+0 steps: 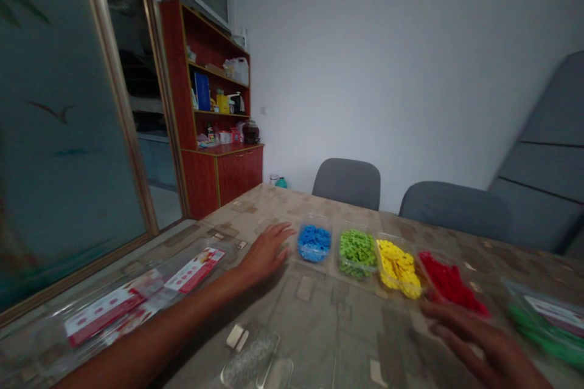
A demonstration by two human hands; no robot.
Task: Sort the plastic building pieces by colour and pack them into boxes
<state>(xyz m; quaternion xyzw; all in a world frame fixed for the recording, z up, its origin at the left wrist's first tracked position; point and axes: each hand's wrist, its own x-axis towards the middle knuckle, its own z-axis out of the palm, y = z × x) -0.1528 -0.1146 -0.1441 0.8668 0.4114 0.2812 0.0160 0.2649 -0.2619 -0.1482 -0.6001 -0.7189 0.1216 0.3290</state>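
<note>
Four clear tubs stand in a row on the table (319,328): blue pieces (314,243), green pieces (357,253), yellow pieces (398,267) and red pieces (447,284). My left hand (266,250) lies flat on the table with fingers stretched out, its fingertips just left of the blue tub. My right hand (474,337) rests open at the lower right, fingers spread, just in front of the red tub. Neither hand holds anything.
A clear packet with red and white cards (137,298) lies at the left. A green-filled clear bag (547,325) sits at the right edge. Two grey chairs (347,182) stand behind the table. A red shelf cabinet (214,127) is against the wall.
</note>
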